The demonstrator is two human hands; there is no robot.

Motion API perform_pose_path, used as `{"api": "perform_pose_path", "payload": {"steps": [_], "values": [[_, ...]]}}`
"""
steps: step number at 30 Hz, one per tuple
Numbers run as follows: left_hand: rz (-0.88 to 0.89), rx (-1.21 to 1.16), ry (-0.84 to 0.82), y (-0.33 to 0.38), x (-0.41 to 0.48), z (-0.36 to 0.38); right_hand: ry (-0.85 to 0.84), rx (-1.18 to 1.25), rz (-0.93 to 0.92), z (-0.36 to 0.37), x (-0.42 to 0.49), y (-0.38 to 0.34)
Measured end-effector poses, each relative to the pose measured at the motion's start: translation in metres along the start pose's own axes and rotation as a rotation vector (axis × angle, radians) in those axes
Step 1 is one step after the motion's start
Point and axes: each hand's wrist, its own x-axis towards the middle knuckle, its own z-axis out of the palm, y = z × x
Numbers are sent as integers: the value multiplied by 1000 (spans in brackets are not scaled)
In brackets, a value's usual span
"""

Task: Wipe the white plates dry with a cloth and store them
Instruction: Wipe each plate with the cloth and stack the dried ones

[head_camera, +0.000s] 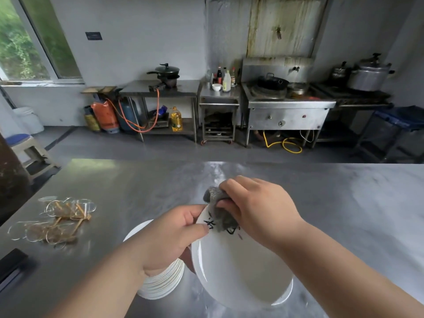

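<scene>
Steel table (321,203) fills the near half of the view, and a kitchen's stoves (289,104) stand well behind it across the floor. A stack of white plates (160,285) sits toward the table's near edge, partly under the left forearm. Just right of it a single white plate (241,271) with black marks is tilted up; I cannot tell whether its lower rim touches the steel. The left hand (169,239) pinches its upper left rim. The right hand (257,207) clutches a bunched grey cloth (218,210) and presses it on the far rim.

A damp rim held only by a pinch could slip under that push, dropping onto the steel or striking the stack. The left forearm could also clip the stack. The best room for moving looks to be toward the table's right and far edges. Gold wire rings (62,216) crowd the left side.
</scene>
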Motion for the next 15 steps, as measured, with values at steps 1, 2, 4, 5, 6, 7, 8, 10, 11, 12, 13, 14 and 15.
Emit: {"api": "perform_pose_path", "payload": {"steps": [1, 2, 4, 5, 6, 7, 8, 10, 11, 12, 13, 14, 15], "values": [[-2, -16, 19, -1, 0, -1, 19, 22, 49, 1, -1, 4], [-5, -43, 52, -4, -1, -2, 33, 49, 137, 2, -3, 10], [-25, -138, 149, -9, -3, -5, 15, 95, 353, 6, -11, 26], [-34, -192, 208, -12, -3, -6, 11, 148, 450, 9, -19, 33], [-34, -254, 271, -16, -3, -7, 16, 238, 541, 12, -27, 37], [-30, -328, 338, -19, -2, -7, 32, 361, 629, 16, -36, 38], [-29, -403, 406, -22, 0, -7, 47, 509, 710, 19, -43, 37], [-32, -521, 516, -25, 4, -5, 87, 689, 804, 30, -56, 30], [-28, -557, 545, -26, 6, -3, 131, 694, 788, 35, -61, 25], [-25, -588, 563, -26, 8, 0, 197, 683, 753, 38, -64, 20], [-24, -622, 577, -25, 10, 3, 262, 694, 693, 39, -65, 15], [-27, -661, 588, -24, 12, 5, 299, 701, 618, 39, -65, 11], [-30, -698, 594, -21, 14, 7, 332, 684, 523, 40, -65, 8]]}}
